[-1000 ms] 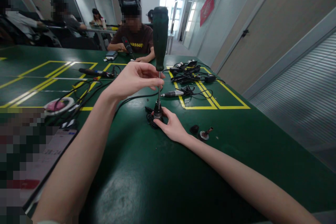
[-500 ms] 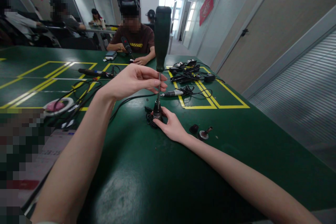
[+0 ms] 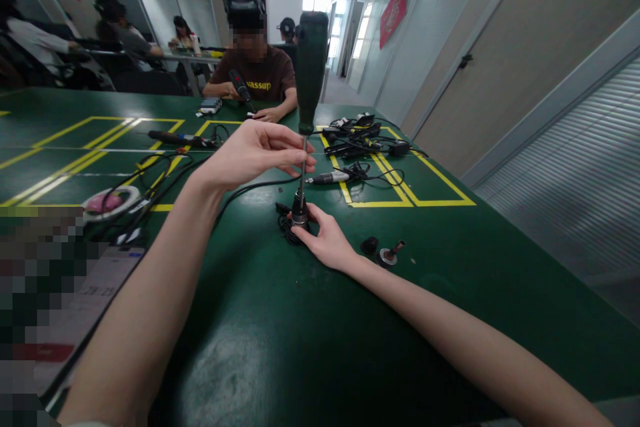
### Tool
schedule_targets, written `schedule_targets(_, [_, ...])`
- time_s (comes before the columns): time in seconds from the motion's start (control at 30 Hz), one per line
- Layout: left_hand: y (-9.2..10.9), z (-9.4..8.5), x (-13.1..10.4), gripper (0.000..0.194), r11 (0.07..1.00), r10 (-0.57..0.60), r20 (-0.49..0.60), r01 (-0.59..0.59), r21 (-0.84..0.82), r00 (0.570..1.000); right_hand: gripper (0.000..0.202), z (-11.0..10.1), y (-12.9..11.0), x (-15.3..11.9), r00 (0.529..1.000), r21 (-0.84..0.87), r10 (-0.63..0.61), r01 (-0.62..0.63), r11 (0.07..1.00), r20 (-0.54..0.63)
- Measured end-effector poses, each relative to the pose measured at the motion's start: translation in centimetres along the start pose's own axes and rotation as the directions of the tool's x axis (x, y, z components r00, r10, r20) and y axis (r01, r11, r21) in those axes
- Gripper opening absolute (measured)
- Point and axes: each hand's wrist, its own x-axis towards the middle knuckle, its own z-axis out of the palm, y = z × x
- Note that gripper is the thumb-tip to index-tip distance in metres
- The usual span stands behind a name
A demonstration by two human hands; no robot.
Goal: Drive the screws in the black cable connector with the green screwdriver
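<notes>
The left hand (image 3: 265, 153) pinches the thin metal rod of a big dark green screwdriver (image 3: 311, 67) between thumb and fingers; the screwdriver stands nearly straight up, its handle above that hand and its tip down at a small black part (image 3: 299, 213) with a shiny ring; I cannot tell if the tip goes inside it. The right hand (image 3: 327, 237) grips the black part low down, thumb and finger around its sides, on the green tabletop (image 3: 325, 320); a loop of black cord (image 3: 286, 232) lies just beside it. To the right sit two little things — a black cap (image 3: 369, 245) and a round metal piece (image 3: 389, 256) with a brown post; farther back lies a gray and black tool (image 3: 334, 178), near a messy pile of black cords (image 3: 360, 137).
</notes>
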Motion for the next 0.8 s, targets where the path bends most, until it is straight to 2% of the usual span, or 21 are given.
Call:
schedule_targets(0.23, [-0.11,0.33,0.1,0.028,0.999,0.018,-0.052,-0.015,0.041,0.999,0.031,-0.03,-0.03,0.04,1.0,-0.001,-0.001,0.001,1.0,0.002])
schedule_targets(0.63, [-0.67,0.73,0.55,0.033,0.989,0.094,-0.148,-0.076,0.125,0.985,0.029,-0.06,-0.17,0.0,1.0,-0.014,-0.006,0.006,1.0,0.003])
schedule_targets(0.8, [-0.44,0.62,0.34,0.03,0.993,0.068,-0.102,-0.057,0.107,0.992,0.029,0.01,-0.12,0.05,1.0,-0.016,-0.005,0.005,1.0,0.001])
